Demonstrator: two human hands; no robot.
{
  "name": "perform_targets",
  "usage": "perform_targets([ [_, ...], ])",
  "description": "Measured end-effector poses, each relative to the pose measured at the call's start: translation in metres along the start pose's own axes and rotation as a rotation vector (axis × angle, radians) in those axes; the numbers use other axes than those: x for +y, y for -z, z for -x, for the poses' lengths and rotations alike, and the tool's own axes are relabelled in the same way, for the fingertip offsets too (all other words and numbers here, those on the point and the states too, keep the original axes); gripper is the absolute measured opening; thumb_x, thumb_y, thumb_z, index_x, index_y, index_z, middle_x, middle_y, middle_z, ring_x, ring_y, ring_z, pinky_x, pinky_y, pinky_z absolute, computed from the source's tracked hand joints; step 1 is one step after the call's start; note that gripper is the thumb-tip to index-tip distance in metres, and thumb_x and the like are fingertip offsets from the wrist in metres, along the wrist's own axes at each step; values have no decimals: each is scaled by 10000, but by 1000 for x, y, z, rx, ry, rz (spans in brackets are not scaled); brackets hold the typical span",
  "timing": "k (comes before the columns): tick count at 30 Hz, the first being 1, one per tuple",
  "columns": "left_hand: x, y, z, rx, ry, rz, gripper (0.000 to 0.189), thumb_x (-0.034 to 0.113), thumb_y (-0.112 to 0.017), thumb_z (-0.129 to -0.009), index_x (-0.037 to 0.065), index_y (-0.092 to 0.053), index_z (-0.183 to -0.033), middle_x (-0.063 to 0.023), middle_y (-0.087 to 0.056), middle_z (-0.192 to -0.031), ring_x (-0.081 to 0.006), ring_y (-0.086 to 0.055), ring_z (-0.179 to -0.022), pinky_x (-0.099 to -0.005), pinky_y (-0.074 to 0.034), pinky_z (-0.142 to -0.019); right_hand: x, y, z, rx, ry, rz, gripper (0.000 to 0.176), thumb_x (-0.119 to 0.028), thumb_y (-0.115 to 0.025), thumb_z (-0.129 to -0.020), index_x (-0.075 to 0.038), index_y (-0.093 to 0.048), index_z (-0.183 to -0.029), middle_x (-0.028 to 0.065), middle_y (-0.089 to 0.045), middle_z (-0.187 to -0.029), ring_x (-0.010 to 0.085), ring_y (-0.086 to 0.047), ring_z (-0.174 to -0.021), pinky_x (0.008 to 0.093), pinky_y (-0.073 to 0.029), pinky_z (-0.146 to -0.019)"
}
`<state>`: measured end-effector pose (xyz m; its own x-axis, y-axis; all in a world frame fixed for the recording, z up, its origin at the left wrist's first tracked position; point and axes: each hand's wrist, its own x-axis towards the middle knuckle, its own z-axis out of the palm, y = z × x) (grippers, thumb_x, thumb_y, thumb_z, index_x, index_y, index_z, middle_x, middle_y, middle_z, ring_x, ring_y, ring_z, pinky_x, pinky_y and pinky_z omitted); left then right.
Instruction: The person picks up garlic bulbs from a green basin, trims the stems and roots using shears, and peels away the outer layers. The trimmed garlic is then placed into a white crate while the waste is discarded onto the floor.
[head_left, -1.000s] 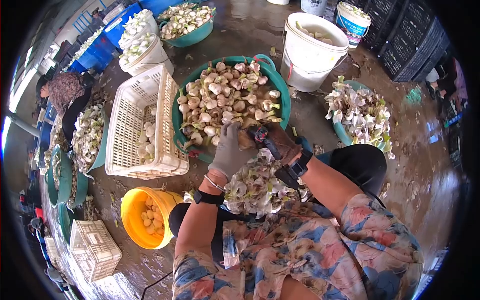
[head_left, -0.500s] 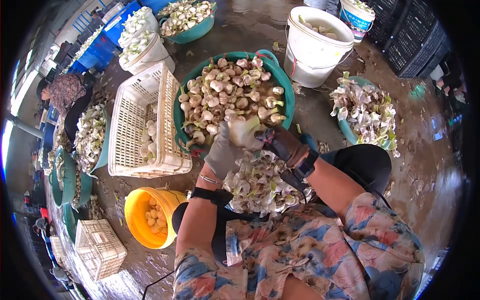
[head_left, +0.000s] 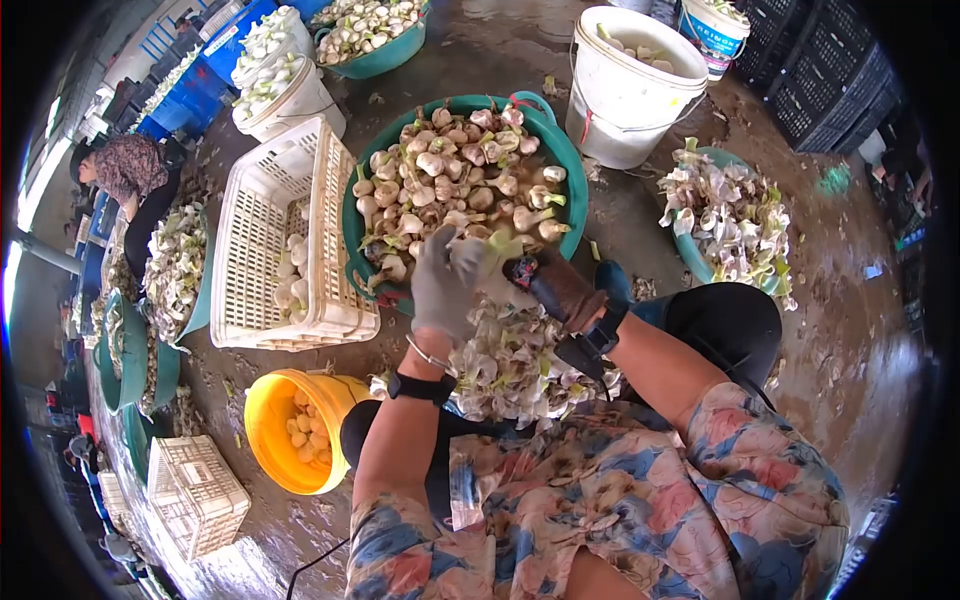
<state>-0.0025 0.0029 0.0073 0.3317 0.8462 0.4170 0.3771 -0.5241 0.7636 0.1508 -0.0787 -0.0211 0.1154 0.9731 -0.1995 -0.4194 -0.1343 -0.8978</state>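
Over the near rim of a green tub [head_left: 573,190] heaped with garlic bulbs [head_left: 430,165], my gloved left hand [head_left: 446,285] has its fingers bent round something pale that is blurred. Close to its right, my right hand [head_left: 560,290] in a dark glove is closed on a dark tool [head_left: 522,271] with a reddish end. A blurred whitish-green garlic piece [head_left: 495,250] shows between the two hands. Peeled husks and leaves [head_left: 525,365] lie piled below them, near my lap.
At left stand a white crate [head_left: 235,270] with bulbs and a yellow bucket [head_left: 262,430] with peeled bulbs. A white bucket [head_left: 620,120] is beyond the tub, a husk-filled basin [head_left: 690,250] at right. Another person [head_left: 135,170] bends at far left; black crates [head_left: 830,80] are stacked top right.
My left hand has turned, with its fingers now more raised and bent. The pale piece between my hands has shifted and looks smaller. The person at far left has moved more upright into view.
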Motion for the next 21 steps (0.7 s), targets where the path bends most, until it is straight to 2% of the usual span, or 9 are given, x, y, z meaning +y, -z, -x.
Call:
perform_targets([
  [1,19,5,0,-77,-198,-182,364,149,-664,-770,12,-531,-1079,-148,-581,-975,-254,-605,-824,-302,-493,-734,-8,-5,6,-22,159,260,92,-95,-561,-829,-36,-606,-883,23,-595,-787,95,-543,-696,239,-429,-620],
  [2,41,11,-1,-120,-557,-434,319,130,-660,-789,2,-538,-1056,-122,-581,-1013,-229,-598,-844,-286,-479,-765,-4,-4,5,-21,157,260,92,-95,-561,-829,-36,-606,-883,23,-595,-787,95,-543,-696,239,-429,-620],
  [4,-13,-6,7,-300,-8,147,259,132,-632,-829,-7,-550,-1032,-92,-595,-989,-205,-598,-835,-291,-478,-775,9,2,-1,-200,41,-254,110,-106,-554,-813,-13,-609,-835,59,-599,-726,119,-541,-640,276,-436,-576],
  [5,-8,-2,6,-300,-7,146,259,132,-632,-829,-7,-550,-1032,-92,-595,-989,-205,-598,-835,-291,-478,-775,9,8,-5,-201,41,-255,110,-106,-554,-813,-13,-609,-835,59,-599,-726,119,-541,-640,276,-436,-576],
  [7,6,8,5,-356,546,610,260,193,-579,-880,-12,-561,-1038,-86,-605,-993,-185,-599,-869,-294,-487,-786,1,19,-9,29,305,979,176,-159,-572,-800,7,-606,-753,105,-600,-655,183,-567,-592,330,-444,-540],
  [11,26,34,0,-392,687,1247,411,329,-498,-915,-32,-513,-1110,-132,-605,-1025,-221,-595,-943,-335,-473,-850,6,25,2,-184,133,1466,264,-266,-534,-778,-22,-633,-750,186,-619,-702,312,-612,-661,398,-471,-594],
  [14,12,24,-6,-274,606,1417,433,336,-480,-920,-43,-497,-1129,-146,-596,-1054,-240,-564,-1012,-366,-427,-925,47,-1,29,-295,96,1300,232,-230,-611,-671,-25,-619,-777,192,-617,-777,354,-603,-758,430,-465,-672],
  [20,9,25,-2,-321,324,918,394,287,-374,-963,-44,-498,-1136,-136,-594,-1082,-229,-562,-1017,-356,-445,-905,21,3,18,-524,-43,1570,293,-233,-607,-693,-43,-616,-916,169,-626,-864,317,-623,-794,406,-483,-679],
  [21,12,27,-2,-340,259,869,383,277,-363,-967,-38,-500,-1136,-134,-597,-1077,-221,-567,-1007,-360,-462,-880,31,9,5,-501,129,1149,296,-206,-585,-737,-40,-604,-982,139,-618,-907,277,-628,-805,387,-488,-679],
])
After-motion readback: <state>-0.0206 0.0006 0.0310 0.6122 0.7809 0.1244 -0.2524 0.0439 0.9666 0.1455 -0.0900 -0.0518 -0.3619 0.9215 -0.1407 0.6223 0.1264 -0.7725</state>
